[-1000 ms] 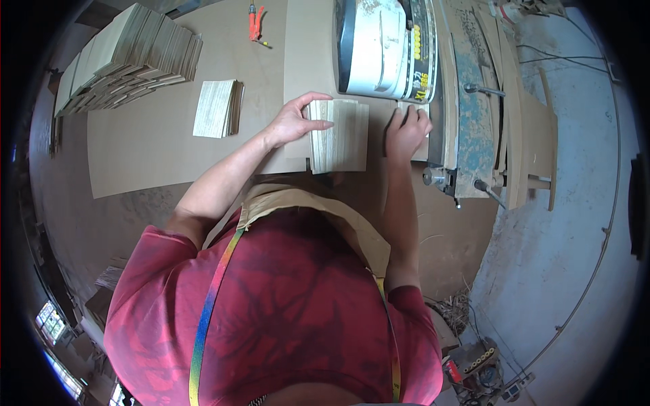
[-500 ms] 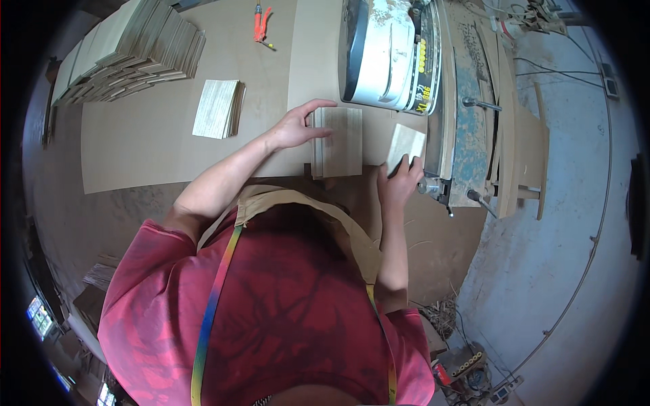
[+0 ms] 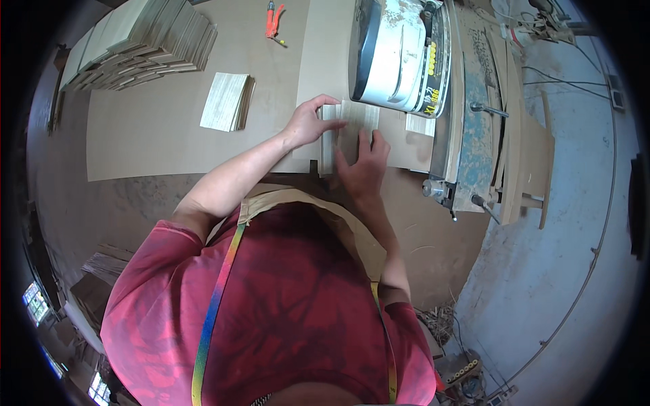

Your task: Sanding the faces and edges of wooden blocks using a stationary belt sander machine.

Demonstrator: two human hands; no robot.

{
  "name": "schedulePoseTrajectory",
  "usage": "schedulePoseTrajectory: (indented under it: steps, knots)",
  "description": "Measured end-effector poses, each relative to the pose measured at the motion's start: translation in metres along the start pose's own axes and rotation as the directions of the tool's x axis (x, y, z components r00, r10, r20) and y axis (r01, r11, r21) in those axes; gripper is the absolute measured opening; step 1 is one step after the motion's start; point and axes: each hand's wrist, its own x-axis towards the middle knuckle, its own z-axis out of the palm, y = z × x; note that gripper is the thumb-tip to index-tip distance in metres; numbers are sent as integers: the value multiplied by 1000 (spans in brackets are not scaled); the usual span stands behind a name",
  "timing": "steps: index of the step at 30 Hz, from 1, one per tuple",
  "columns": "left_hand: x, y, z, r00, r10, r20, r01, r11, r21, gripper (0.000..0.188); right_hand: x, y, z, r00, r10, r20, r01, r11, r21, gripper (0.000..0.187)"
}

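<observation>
A stack of thin wooden boards stands at the table's near edge in front of me. My left hand grips its left side, thumb over the top and fingers at the far end. My right hand holds the near part of the top board, thumb on its left and fingers on its right. That board lies slightly askew on the stack. Another pale board sticks out from under the white-and-black machine, its far part hidden.
Left of my hands is a small stack of boards. Large stacks of boards fill the far left. An orange air blow gun lies at the back. To the right are a worn blue metal bed and clamp handles.
My right hand has let go of the pale board, now partly under the machine, and has moved left onto the stack's top board. My left hand stays at the stack.
</observation>
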Motion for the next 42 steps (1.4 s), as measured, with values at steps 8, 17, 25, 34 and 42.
schedulePoseTrajectory:
  steps: [8, 17, 25, 34, 42]
  knots:
    - [3, -2, -6, 999, 28, 28, -24, 990, -137, 43, -42, 52, -24, 988, 84, -133, -106, 980, -171, 56]
    - [-1, 17, -34, 966, -171, 196, 199, 971, -133, 43, 29, 136, 12, 954, -55, -295, -47, 943, -329, 43]
    - [1, 0, -7, 1000, -5, -17, 3, 996, -88, 39, -1, -3, 18, 1000, 13, 26, -11, 997, -82, 75]
    - [-5, 1, -12, 1000, 27, -10, -28, 998, -55, 39, -39, 80, -24, 978, 187, -92, -204, 953, -226, 68]
    - [-6, 11, -44, 943, -64, 325, 159, 948, -275, 54, 20, 136, 6, 972, -33, -233, -35, 959, -281, 47]
